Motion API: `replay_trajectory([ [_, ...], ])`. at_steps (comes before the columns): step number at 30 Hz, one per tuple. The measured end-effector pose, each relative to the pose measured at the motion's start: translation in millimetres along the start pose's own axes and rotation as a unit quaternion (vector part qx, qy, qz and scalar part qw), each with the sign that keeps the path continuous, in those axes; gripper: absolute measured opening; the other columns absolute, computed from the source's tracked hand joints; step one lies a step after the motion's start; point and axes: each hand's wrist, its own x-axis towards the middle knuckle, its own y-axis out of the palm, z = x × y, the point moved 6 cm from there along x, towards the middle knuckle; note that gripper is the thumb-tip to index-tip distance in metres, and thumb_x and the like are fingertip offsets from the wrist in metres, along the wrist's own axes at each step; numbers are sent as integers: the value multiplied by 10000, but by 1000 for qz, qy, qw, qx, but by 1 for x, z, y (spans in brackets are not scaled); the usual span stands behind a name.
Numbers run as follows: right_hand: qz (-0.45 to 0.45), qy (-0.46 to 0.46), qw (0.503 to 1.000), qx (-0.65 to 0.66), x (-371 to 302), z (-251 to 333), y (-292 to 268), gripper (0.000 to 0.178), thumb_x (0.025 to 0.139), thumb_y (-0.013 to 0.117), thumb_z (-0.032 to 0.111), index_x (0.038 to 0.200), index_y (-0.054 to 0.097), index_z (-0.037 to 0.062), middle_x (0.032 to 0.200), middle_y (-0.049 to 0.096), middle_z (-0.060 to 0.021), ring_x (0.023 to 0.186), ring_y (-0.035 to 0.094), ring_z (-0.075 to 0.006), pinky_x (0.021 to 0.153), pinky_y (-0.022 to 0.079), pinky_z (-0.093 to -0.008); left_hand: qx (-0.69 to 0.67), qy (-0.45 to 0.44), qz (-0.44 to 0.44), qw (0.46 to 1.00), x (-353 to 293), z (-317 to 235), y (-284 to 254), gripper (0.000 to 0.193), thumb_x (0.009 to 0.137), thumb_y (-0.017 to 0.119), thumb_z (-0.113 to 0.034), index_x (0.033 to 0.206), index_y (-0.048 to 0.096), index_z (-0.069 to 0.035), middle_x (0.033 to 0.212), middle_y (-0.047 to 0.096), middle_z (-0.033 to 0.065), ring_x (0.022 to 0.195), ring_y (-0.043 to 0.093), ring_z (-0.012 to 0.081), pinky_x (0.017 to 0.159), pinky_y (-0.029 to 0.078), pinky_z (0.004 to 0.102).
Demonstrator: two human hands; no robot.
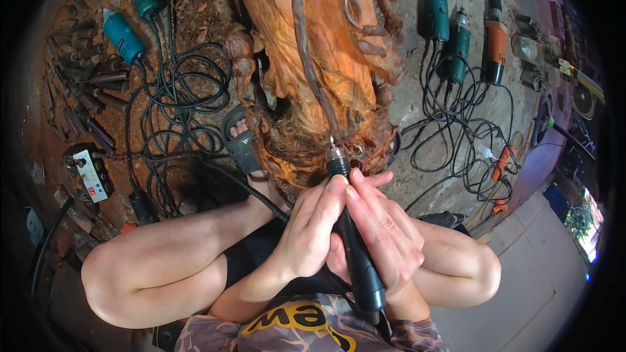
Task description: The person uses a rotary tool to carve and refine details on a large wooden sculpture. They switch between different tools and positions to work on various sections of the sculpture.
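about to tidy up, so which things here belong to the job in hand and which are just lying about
In the job:
black handheld tool, held by left hand and right hand
carved wood before its tip

Apparently lying about:
teal power tools, left
two green power tools, right
orange power tool, right

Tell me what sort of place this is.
Likely a wood-carving workshop: a large carved piece of wood takes up the upper middle, a black handpiece points toward it, and corded power tools lie on both sides.
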Motion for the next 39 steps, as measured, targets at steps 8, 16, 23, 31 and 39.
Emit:
replay_trajectory([
  [8,-3,2,1000,-7,-3,0,3,420,779,757,55,1157,662,-100,1176,671,-291,954,727,-361,799,598,-371,32,-22,5,999,0,2,-4,601,1094,222,-359,1231,598,88,1253,659,215,1126,646,269,1017,472,367],
  [16,12,-6,1000,3,0,-3,-1,438,825,714,174,1152,655,-111,1126,677,-327,959,724,-397,842,579,-405,18,-60,-2,998,-2,1,-4,520,1094,298,-344,1217,581,74,1181,691,190,1104,656,267,1002,464,354],
  [23,-32,-58,998,2,38,7,-2,388,766,761,33,1134,689,-66,1149,695,-264,1015,724,-346,853,592,-364,-5,40,24,999,20,-42,1,544,1101,256,-350,1266,545,80,1230,651,225,1168,620,299,1054,442,391],
  [31,-57,-64,996,2,53,2,5,367,767,777,50,1112,708,-52,1129,705,-259,1000,732,-317,832,593,-343,-3,42,-2,999,31,-48,-9,535,1106,258,-338,1269,539,87,1224,644,215,1165,612,271,1043,440,368],
  [39,-45,-43,998,13,50,-3,4,368,761,770,60,1108,711,-47,1135,708,-246,978,738,-304,811,590,-328,7,-8,-21,1000,28,-39,-12,498,1109,269,-334,1212,565,53,1147,674,186,1083,641,261,958,456,349],
])
